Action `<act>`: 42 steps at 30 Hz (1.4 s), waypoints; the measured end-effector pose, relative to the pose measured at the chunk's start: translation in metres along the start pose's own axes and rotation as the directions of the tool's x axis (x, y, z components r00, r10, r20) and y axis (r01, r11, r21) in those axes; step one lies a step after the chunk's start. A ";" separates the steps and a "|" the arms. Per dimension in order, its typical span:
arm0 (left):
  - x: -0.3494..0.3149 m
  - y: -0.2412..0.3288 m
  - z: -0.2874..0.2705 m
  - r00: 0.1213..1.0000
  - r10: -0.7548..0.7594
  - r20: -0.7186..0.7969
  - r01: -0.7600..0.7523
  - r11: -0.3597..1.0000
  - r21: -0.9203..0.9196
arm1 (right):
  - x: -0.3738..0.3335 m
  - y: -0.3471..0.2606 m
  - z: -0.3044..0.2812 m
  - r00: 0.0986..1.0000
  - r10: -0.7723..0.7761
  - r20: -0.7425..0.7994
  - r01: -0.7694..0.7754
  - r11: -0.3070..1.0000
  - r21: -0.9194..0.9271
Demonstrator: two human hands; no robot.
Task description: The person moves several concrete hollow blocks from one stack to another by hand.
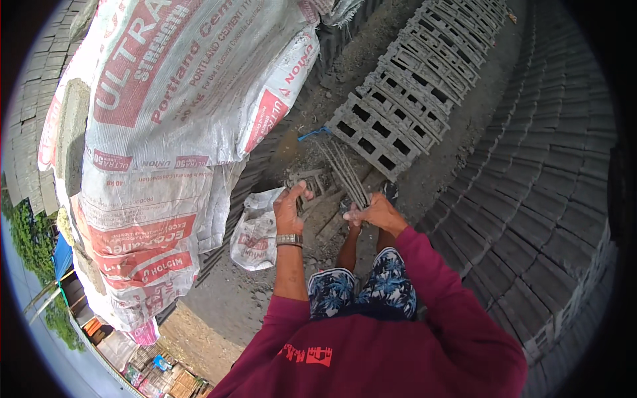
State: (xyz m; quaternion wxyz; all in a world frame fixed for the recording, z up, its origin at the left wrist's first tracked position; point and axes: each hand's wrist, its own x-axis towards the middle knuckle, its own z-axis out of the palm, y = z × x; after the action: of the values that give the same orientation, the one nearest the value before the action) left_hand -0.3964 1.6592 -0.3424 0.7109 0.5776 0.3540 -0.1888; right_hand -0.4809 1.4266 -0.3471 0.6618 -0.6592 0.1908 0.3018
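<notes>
My right hand (379,213) is closed around the near end of several thin grey parallel bars (345,174), which slant away toward the row of blocks. Beside them my left hand (290,207), with a metal-banded watch (289,239) on the wrist, has its fingers curled. Whatever it may hold is hidden or too small to name. A grey, dusty piece with openings (321,183) lies just beyond the left hand, partly covered. Left of that wrist rests a crumpled white sack (254,229) on the ground.
Hollow concrete blocks (388,136) stand in a long row ahead. Tall stacked grey blocks (531,199) line the right side. Cement sacks (152,146) drape over a stack at left. A blue strip (313,134) lies near the first block.
</notes>
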 end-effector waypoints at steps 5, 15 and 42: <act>-0.016 -0.034 -0.177 0.993 0.042 -0.109 -0.031 0.995 0.097 | -0.030 -0.040 -0.105 0.902 0.191 -0.388 0.124 0.746 0.655; -0.148 0.019 -0.416 0.814 0.032 -0.580 -0.109 0.989 -0.099 | -0.156 -0.113 -0.303 0.617 -0.139 -0.775 0.036 0.988 -0.149; -0.096 0.022 -0.348 0.857 -0.007 -0.516 -0.035 0.997 -0.072 | -0.169 -0.094 -0.284 0.723 -0.030 -0.690 0.024 1.000 -0.018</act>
State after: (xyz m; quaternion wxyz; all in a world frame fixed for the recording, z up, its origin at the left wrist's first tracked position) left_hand -0.5454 1.9842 -0.2866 0.6140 0.5810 0.5343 -0.0080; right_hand -0.5043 1.1260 -0.1822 0.5450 -0.7296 0.4123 0.0262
